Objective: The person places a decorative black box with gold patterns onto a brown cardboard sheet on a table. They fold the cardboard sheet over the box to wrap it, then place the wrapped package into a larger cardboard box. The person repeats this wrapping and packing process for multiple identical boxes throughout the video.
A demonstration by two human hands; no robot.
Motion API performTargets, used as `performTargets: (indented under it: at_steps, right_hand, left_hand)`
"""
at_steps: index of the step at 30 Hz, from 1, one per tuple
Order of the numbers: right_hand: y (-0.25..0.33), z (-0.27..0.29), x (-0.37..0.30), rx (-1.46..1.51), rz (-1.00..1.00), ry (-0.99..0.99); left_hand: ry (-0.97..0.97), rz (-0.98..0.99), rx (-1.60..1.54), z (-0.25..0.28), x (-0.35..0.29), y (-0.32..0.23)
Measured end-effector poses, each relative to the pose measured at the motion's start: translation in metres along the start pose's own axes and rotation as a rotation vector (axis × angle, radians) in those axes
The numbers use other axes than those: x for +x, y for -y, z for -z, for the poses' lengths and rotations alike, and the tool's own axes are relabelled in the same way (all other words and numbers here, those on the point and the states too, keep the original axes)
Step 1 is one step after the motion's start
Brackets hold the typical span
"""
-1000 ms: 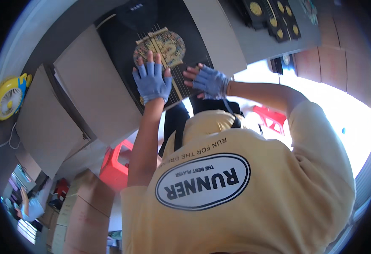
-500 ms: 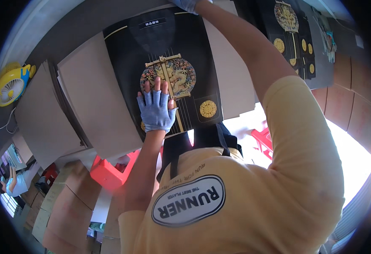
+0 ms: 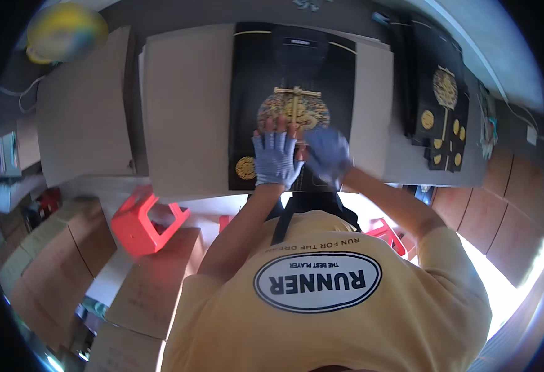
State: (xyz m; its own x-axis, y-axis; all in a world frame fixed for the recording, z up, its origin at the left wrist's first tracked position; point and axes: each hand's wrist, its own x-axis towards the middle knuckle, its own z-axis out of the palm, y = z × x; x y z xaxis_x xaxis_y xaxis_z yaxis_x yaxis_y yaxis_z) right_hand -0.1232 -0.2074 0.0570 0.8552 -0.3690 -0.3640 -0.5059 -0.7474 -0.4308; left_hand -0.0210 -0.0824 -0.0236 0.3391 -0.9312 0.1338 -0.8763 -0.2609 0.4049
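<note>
A large black printed sheet [image 3: 259, 68] lies flat on a stack of pale grey boards [image 3: 188, 111]. It carries a round, many-coloured emblem crossed by gold bars, with a gold medallion near its lower left corner. My left hand [image 3: 276, 156], in a blue-grey fingerless glove, rests flat on the sheet, fingers stretched over the emblem's lower left part. Close beside it, over the emblem's lower right, is my right hand [image 3: 326, 154] in the same kind of glove. Motion smears its fingers, and whether it holds anything is not visible.
More black printed pieces [image 3: 425, 80] lie at the right of the table. Another board stack [image 3: 86, 118] is at the left, below a blurred yellow fan [image 3: 67, 34]. A red stool [image 3: 137, 229] and cardboard boxes [image 3: 61, 260] stand lower left; more boxes [image 3: 483, 211] stand right.
My right hand has come down from the sheet's far edge to beside my left hand. The left hand stays flat on the sheet. The view has turned and shifted.
</note>
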Motion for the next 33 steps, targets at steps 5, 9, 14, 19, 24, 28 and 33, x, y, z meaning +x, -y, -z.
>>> performTargets:
  at_steps: [5,9,14,19,24,28,33]
  right_hand:
    - [0.012,0.042,0.270,-0.455,0.080,-0.617]
    - [0.034,0.064,0.332,-0.402,0.159,-0.738]
    - [0.118,-0.028,0.240,-0.691,0.318,-0.295]
    - [0.176,-0.146,0.113,-0.102,0.852,-0.164]
    - [0.216,-0.164,0.070,0.109,0.954,0.011]
    - [0.144,-0.108,0.030,0.580,0.904,-0.293]
    - [0.050,-0.051,-0.061,0.247,0.361,-0.329]
  left_hand:
    - [0.046,0.023,-0.039,0.010,-0.002,-0.005]
    - [0.028,0.108,-0.165,0.005,-0.027,-0.032]
    - [0.008,0.129,-0.166,0.003,-0.035,-0.028]
    - [-0.089,0.066,-0.060,-0.017,-0.035,-0.033]
    - [-0.070,0.010,-0.099,-0.004,-0.033,-0.025]
    - [-0.116,-0.120,-0.102,0.001,-0.028,-0.004]
    - [0.346,-0.263,0.009,0.050,0.036,0.037]
